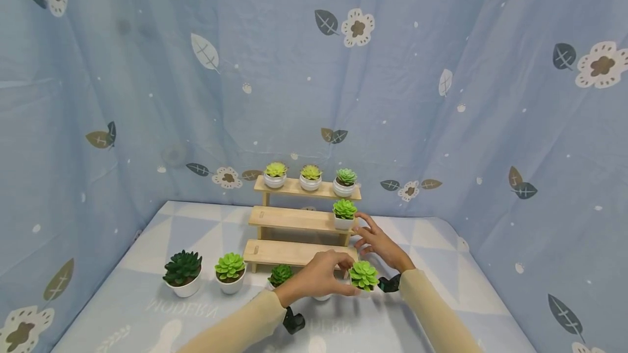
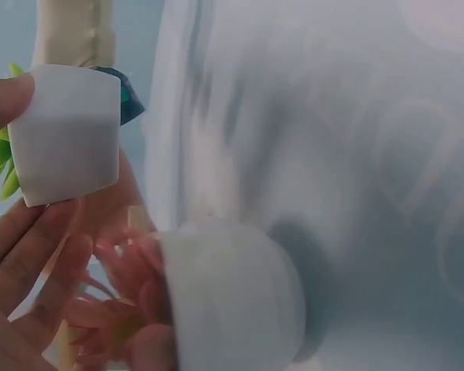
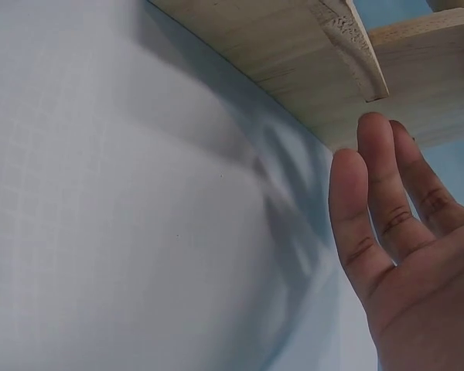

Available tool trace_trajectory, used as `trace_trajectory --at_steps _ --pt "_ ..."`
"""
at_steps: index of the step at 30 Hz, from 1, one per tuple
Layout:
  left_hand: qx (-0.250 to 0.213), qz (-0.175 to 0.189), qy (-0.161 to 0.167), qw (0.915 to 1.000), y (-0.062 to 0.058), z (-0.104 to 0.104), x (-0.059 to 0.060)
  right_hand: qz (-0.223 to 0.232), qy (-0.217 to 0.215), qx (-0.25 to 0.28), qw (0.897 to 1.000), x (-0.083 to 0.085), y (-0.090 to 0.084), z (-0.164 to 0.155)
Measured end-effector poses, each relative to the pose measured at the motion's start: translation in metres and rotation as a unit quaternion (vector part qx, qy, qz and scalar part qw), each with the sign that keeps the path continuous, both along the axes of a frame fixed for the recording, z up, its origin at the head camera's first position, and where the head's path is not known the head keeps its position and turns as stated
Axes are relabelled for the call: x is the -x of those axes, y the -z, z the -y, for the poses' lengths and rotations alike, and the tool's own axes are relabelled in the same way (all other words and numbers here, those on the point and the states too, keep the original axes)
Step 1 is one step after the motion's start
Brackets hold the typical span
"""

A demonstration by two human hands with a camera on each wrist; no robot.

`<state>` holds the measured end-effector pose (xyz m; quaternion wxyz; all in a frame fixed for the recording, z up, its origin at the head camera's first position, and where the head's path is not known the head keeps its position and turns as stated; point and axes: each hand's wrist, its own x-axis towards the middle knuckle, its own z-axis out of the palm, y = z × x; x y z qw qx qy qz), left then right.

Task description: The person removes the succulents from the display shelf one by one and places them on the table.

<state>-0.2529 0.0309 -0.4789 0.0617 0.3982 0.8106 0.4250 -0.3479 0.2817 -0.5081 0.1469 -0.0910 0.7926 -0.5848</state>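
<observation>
The left hand (image 1: pixel 319 277) is holding a small white pot with a light green succulent (image 1: pixel 363 275), its grip closing on the pot's sides with the thumb and fingers curled round it, just above the table (image 1: pixel 441 244) in front of the wooden three-step stand (image 1: pixel 294 219). In the left wrist view the thumb is pressing the white pot wall (image 2: pixel 66 135) from one side while the fingers (image 2: pixel 31 263) are lying under it. The right hand (image 1: pixel 380 244) is hovering just beside the stand's right end, its grip wide and holding nothing, fingers straight and spread; the right wrist view is showing those fingers (image 3: pixel 379 201) close under a wooden step edge (image 3: pixel 309 54) without my being able to tell whether they are touching it. A second white pot with a reddish plant (image 2: pixel 224 294) is lying blurred right beneath the left hand, standing in the way close below the held pot. Three potted succulents are sitting on the top step (image 1: pixel 310 177), and one (image 1: pixel 344 214) is sitting on the middle step at its right end, near the right hand's fingertips. On the table to the left, three more potted plants are standing in a row: a dark green one (image 1: pixel 183 272), a bright green one (image 1: pixel 230 271) and a smaller one (image 1: pixel 281 275) partly hidden behind the left wrist. A blue cloth with leaf and flower prints (image 1: pixel 147 70) is hanging all around.
</observation>
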Motion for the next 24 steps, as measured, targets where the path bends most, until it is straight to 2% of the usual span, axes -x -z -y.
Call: trace_trajectory --at_steps 10,24 --pt "0.049 -0.033 -0.040 0.9975 0.011 -0.003 -0.001 0.001 0.003 0.007 1.000 -0.001 0.001 0.001" --pt "0.081 -0.125 -0.066 0.9867 0.024 -0.004 -0.005 0.009 0.005 0.015 1.000 -0.004 -0.001 0.003"
